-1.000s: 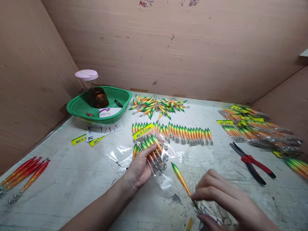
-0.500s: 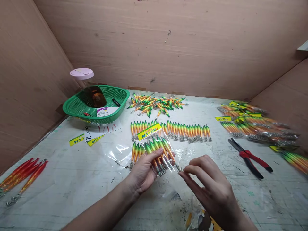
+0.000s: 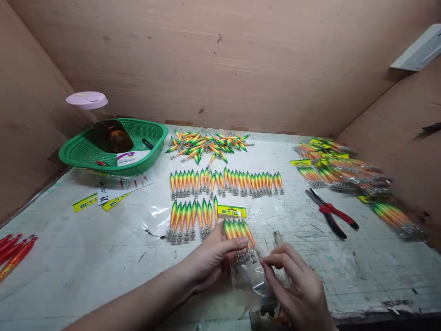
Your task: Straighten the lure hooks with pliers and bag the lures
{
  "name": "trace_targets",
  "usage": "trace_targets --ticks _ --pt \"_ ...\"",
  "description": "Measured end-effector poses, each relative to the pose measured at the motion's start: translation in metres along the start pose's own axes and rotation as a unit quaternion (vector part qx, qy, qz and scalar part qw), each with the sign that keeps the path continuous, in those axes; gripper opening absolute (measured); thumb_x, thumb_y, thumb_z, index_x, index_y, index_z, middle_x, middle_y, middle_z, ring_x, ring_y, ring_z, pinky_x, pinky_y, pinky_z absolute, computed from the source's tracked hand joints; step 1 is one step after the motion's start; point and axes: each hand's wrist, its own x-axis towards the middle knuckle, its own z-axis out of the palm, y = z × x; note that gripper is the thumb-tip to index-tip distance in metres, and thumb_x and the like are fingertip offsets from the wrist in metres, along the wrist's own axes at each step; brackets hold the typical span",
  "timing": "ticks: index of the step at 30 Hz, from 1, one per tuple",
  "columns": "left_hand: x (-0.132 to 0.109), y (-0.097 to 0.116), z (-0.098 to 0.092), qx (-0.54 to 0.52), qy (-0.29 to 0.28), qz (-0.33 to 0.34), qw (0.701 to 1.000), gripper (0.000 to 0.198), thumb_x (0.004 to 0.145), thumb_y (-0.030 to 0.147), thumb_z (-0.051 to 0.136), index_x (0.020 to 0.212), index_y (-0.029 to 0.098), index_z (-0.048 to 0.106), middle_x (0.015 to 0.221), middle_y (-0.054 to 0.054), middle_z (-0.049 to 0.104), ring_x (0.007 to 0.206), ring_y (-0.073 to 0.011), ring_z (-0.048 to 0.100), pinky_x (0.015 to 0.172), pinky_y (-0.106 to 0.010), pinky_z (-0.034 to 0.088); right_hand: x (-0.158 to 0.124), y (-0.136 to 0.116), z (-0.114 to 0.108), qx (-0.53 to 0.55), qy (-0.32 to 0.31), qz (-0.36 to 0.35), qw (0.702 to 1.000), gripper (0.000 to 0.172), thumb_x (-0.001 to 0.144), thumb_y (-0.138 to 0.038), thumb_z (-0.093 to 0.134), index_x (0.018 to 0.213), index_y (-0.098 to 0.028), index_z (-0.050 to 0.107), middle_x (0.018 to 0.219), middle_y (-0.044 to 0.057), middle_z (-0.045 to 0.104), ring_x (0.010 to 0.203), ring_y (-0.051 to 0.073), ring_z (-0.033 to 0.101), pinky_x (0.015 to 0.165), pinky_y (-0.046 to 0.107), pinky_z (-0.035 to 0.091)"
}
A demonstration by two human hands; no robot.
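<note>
My left hand (image 3: 220, 250) grips a clear plastic bag (image 3: 243, 276) of squid lures, thumb on top and fingers underneath. The bag carries a yellow "BCT LURE" header card (image 3: 232, 211). Inside, several green-and-orange lures (image 3: 237, 228) lie side by side, their hooks toward me. At the bag's lower right, my right hand (image 3: 292, 280) pinches thumb and forefinger at the hook end of the rightmost squid lure (image 3: 248, 233); the exact contact is small. Just beyond the bag, loose lures (image 3: 188, 216) lie in a row, with a longer row (image 3: 255, 181) behind.
A loose lure pile (image 3: 210, 146) lies at the back. Filled bags (image 3: 344, 170) are heaped at right, near red-handled pliers (image 3: 332, 216). At left stand a green basket (image 3: 155, 154) holding a lidded drink container (image 3: 113, 135), loose header cards (image 3: 115, 201) and red lures (image 3: 17, 257).
My view has swung right. The bag has turned from slanted to nearly upright and moved nearer me, uncovering the lure rows. My right fingers have stayed by the hook end.
</note>
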Motion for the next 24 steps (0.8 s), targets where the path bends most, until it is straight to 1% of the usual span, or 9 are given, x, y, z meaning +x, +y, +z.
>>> trace_targets --ticks 2,4,7,9,12,15,18,21,24 --pt "-0.006 -0.013 -0.004 0.114 0.039 0.014 0.993 0.115 0.068 0.035 0.084 0.156 0.021 0.010 0.151 -0.025 0.041 0.117 -0.0317 0.063 0.090 -0.040 0.056 -0.007 0.004 0.000 -0.007 -0.001 0.017 1.000 0.017 0.092 -0.005 0.051 0.086 -0.020 0.053 0.073 0.001 0.052 0.065 0.013 0.055 0.055 0.023 0.049" --pt "-0.013 -0.029 -0.011 0.302 0.072 0.091 0.946 0.110 0.074 0.040 0.079 0.157 0.026 0.008 0.161 -0.023 0.020 0.129 -0.0383 0.052 0.097 -0.051 0.052 -0.012 0.008 0.000 -0.015 -0.010 0.022 1.000 0.017 0.091 -0.005 0.050 0.085 -0.021 0.052 0.073 0.000 0.051 0.065 0.014 0.055 0.055 0.024 0.049" --pt "-0.020 -0.045 -0.018 0.573 0.076 0.258 0.774 0.087 0.082 0.026 0.067 0.155 0.030 0.021 0.165 -0.014 0.016 0.146 -0.0399 0.026 0.110 -0.064 0.037 -0.019 0.013 0.000 -0.030 -0.041 0.012 0.999 0.018 0.090 -0.006 0.049 0.082 -0.022 0.051 0.072 0.000 0.052 0.064 0.014 0.055 0.055 0.025 0.048" --pt "-0.016 -0.047 -0.017 0.680 0.030 0.303 0.667 0.081 0.081 0.018 0.065 0.153 0.025 0.028 0.163 -0.013 0.024 0.150 -0.0365 0.017 0.115 -0.064 0.030 -0.022 0.016 0.000 -0.041 -0.059 -0.001 0.997 0.016 0.089 -0.008 0.050 0.082 -0.022 0.051 0.073 0.000 0.053 0.065 0.015 0.055 0.056 0.026 0.047" --pt "0.000 -0.039 -0.013 0.753 -0.050 0.289 0.589 0.079 0.077 0.017 0.067 0.149 0.013 0.034 0.158 -0.017 0.034 0.149 -0.0358 0.022 0.117 -0.061 0.029 -0.024 0.020 0.004 -0.066 -0.065 -0.021 0.996 0.013 0.090 -0.010 0.051 0.084 -0.021 0.053 0.074 0.001 0.055 0.067 0.016 0.054 0.058 0.027 0.045" --pt "0.016 -0.031 -0.012 0.772 -0.069 0.288 0.562 0.068 0.081 0.014 0.060 0.146 0.008 0.039 0.153 -0.019 0.042 0.146 -0.0349 0.031 0.117 -0.062 0.028 -0.022 0.024 0.014 -0.085 -0.059 -0.033 0.994 0.014 0.091 -0.009 0.050 0.084 -0.021 0.054 0.074 0.002 0.055 0.068 0.017 0.051 0.060 0.027 0.043" --pt "0.021 -0.027 -0.014 0.768 -0.070 0.301 0.561 0.059 0.084 0.012 0.053 0.143 0.010 0.045 0.149 -0.017 0.048 0.144 -0.0325 0.035 0.118 -0.062 0.025 -0.020 0.027 0.022 -0.090 -0.053 -0.032 0.994 0.015 0.091 -0.009 0.048 0.082 -0.020 0.054 0.075 0.002 0.055 0.069 0.018 0.050 0.060 0.028 0.043" --pt "0.011 -0.027 -0.018 0.747 -0.045 0.320 0.581 0.061 0.085 0.020 0.059 0.144 0.014 0.044 0.151 -0.018 0.046 0.144 -0.0347 0.034 0.117 -0.061 0.026 -0.021 0.027 0.018 -0.081 -0.053 -0.015 0.995 0.014 0.092 -0.010 0.049 0.083 -0.020 0.055 0.075 0.003 0.055 0.069 0.019 0.051 0.061 0.029 0.043" --pt "-0.011 -0.035 -0.022 0.698 0.053 0.323 0.637 0.062 0.084 0.033 0.065 0.141 0.016 0.047 0.131 -0.021 0.060 0.124 -0.0376 0.055 0.100 -0.056 0.047 -0.024 0.021 0.003 -0.040 -0.068 0.014 0.997 0.007 0.093 -0.012 0.052 0.092 -0.018 0.057 0.080 0.005 0.057 0.072 0.019 0.055 0.062 0.030 0.047"
